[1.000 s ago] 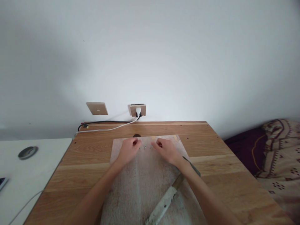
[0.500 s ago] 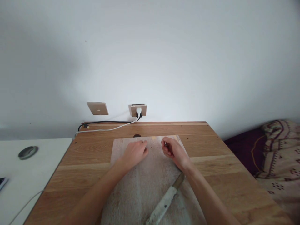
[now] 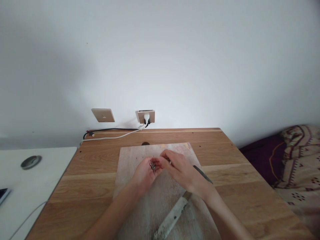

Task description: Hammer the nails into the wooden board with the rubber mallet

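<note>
My left hand is cupped over the pale, worn board, its fingers curled around several small shiny metal nails. Close against it, my right hand has its fingers bent and pressed together. A tiny bright bit shows at those fingers, too small to name. Below my right wrist lies a hammer, slanting across the board. Its handle is wrapped in dirty white, and its dark head shows partly beyond my forearm. Small dark dots mark the far part of the board.
The board lies on a wooden table against a white wall. A plug sits in the socket, with a white cable and a black one along the back edge. To the left is a white surface; patterned fabric is at the right.
My two hands have come together over the board. The left has turned to a cup with nails showing in it, and the right has moved left toward it. More of the hammer's head shows.
</note>
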Demonstrator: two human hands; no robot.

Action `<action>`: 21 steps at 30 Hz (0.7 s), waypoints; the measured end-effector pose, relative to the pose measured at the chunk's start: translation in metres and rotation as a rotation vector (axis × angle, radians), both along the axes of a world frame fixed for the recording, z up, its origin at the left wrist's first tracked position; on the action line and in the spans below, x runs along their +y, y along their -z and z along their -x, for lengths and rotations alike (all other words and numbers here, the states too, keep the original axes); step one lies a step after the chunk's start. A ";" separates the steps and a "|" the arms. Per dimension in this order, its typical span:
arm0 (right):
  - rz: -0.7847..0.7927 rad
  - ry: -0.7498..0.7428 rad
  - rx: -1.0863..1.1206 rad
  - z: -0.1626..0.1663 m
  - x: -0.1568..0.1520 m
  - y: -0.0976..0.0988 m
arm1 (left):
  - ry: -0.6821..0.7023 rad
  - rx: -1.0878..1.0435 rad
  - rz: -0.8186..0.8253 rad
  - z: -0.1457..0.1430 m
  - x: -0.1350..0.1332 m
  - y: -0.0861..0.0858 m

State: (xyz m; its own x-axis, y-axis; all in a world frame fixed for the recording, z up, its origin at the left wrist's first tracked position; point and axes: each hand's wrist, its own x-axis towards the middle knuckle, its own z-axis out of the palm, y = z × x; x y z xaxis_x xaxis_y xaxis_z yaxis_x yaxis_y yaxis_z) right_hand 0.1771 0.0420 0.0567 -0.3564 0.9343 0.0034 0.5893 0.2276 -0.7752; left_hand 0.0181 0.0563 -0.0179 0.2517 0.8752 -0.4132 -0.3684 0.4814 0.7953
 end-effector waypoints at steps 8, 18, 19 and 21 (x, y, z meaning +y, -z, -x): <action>0.009 -0.084 0.052 0.009 -0.020 -0.017 | -0.102 -0.369 0.206 -0.008 -0.021 0.004; -0.043 0.243 0.320 -0.030 -0.033 0.002 | -0.171 -0.455 0.359 -0.024 -0.030 -0.007; -0.054 0.269 0.332 -0.033 -0.034 0.002 | -0.173 -0.458 0.360 -0.027 -0.032 -0.006; -0.061 0.302 0.343 -0.040 -0.037 0.001 | -0.153 -0.464 0.366 -0.031 -0.035 -0.003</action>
